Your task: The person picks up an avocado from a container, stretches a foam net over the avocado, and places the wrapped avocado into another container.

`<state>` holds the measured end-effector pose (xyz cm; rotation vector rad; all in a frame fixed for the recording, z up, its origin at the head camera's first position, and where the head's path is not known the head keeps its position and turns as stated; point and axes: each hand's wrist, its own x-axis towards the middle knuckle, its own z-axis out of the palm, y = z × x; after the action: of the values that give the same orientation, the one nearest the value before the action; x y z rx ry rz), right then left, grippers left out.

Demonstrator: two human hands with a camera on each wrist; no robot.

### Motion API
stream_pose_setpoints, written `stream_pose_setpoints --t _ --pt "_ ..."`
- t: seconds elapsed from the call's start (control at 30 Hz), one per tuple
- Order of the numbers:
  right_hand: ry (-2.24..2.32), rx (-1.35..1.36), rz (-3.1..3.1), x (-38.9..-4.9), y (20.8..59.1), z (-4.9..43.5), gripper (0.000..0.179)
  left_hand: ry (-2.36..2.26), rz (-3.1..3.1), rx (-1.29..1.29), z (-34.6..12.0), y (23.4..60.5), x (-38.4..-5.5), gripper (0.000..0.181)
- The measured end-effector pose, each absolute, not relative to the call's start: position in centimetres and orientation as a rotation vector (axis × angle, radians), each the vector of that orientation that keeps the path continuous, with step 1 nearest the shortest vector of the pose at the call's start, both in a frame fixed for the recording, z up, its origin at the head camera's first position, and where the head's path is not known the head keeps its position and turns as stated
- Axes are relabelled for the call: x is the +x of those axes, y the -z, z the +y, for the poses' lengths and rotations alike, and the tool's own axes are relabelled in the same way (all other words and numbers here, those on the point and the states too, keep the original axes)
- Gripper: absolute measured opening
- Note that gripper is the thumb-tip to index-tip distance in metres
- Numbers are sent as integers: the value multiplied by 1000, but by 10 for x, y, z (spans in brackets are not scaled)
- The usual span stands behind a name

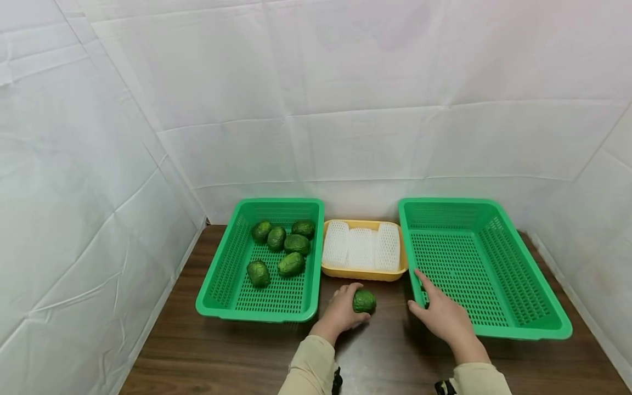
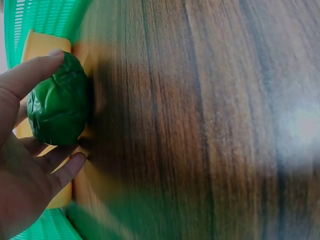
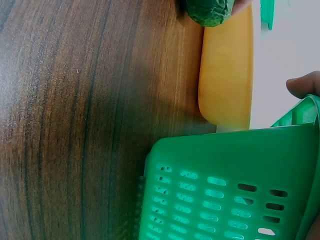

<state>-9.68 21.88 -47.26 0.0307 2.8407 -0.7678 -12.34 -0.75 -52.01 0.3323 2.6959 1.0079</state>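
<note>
My left hand [image 1: 342, 310] holds a dark green, wrinkled avocado [image 1: 364, 301] between thumb and fingers, close over the table in front of the yellow tray [image 1: 362, 276]. In the left wrist view the avocado [image 2: 59, 102] shows its shiny, creased skin, with the thumb over its top and the fingers beneath. My right hand [image 1: 444, 316] is at the near left rim of the right green basket [image 1: 535, 332], thumb and index finger spread apart. A fingertip [image 3: 303, 84] shows by the rim in the right wrist view; the other fingers are mostly hidden.
Several more avocados [image 1: 291, 264] lie in the left green basket [image 1: 207, 285]. White foam net sleeves [image 1: 361, 248] fill the yellow tray between the baskets. The dark wooden table [image 1: 222, 356] is bounded by white cloth walls [image 1: 365, 148] behind and at both sides.
</note>
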Motion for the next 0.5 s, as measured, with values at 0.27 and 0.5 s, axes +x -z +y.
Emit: stream_pose_setpoints --t 0.27,0.5 --pt "772 28 2829 -96 472 218 79 -1069 2682 298 -11 521 -122 68" --pt "767 34 2828 -97 471 218 80 -987 2711 366 -8 521 -124 63"
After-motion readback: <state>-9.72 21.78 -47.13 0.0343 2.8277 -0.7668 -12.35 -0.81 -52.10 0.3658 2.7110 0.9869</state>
